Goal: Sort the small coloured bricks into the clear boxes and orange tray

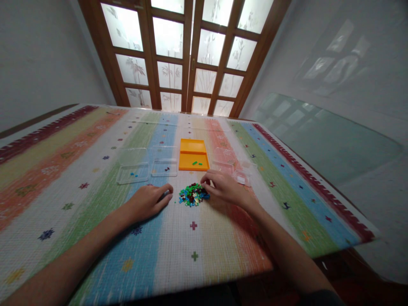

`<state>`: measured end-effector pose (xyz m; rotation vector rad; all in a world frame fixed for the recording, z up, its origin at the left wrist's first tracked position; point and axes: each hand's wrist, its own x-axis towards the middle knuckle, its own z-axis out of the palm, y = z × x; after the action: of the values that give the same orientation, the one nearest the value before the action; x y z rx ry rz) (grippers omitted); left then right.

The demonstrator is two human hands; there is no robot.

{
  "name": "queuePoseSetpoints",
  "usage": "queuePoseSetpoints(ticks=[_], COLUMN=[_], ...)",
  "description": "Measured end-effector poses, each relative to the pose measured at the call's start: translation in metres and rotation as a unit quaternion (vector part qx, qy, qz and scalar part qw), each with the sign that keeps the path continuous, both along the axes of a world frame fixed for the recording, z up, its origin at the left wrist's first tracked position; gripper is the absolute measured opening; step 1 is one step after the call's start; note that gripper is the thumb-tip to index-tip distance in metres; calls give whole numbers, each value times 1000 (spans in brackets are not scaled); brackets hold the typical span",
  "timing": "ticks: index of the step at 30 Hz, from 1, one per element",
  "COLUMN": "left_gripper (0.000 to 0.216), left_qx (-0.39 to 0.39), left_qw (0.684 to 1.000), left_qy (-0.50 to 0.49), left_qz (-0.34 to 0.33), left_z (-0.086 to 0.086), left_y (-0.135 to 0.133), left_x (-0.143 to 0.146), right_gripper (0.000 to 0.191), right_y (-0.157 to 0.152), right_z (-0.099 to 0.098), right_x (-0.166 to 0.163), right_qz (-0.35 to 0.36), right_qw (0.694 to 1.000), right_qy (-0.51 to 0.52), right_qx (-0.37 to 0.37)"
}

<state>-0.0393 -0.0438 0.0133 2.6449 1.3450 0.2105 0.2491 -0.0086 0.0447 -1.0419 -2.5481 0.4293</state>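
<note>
Just below the middle of the frame, see a mixed heap of small pieces (192, 194) between left hand (153, 200) and right hand (221, 186), likely set there for easy reach. Find the hands apart: left curled beside the heap, perhaps only resting; right with fingertips drawn close at the heap's right edge. Cannot tell about any piece in either grip. Higher up, note an orange case (193, 145) and, farther left in the frame, a clear box (158, 168), presumably lying open for access.

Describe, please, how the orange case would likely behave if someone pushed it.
The orange case looks like rigid plastic, so it would probably slide without bending. Lying low and flat, it seems unlikely to tip. The green pieces inside look loose and may shift.
</note>
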Motion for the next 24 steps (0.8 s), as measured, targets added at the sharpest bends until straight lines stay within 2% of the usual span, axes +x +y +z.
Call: queuePoseSetpoints(ticks=[5, 11, 18, 24], left_gripper=[36, 40, 38, 38], left_qx=[3, -17, -20, -16], left_qw=[1000, 1000, 1000, 1000], left_qy=[-10, -1, -13, -7], left_qz=[3, 9, 11, 9], left_z=[0, 0, -1, -2], left_y=[0, 0, 1, 1], left_x=[0, 1, -1, -1], right_gripper=[13, 18, 20, 20], right_y=[22, 38, 48, 49], right_z=[6, -3, -14, -6], right_x=[38, 71, 69, 67], right_qz=[-92, -202, -259, -258], right_qw=[995, 977, 959, 956], right_qy=[7, -35, -104, -135], right_qx=[39, 61, 46, 42])
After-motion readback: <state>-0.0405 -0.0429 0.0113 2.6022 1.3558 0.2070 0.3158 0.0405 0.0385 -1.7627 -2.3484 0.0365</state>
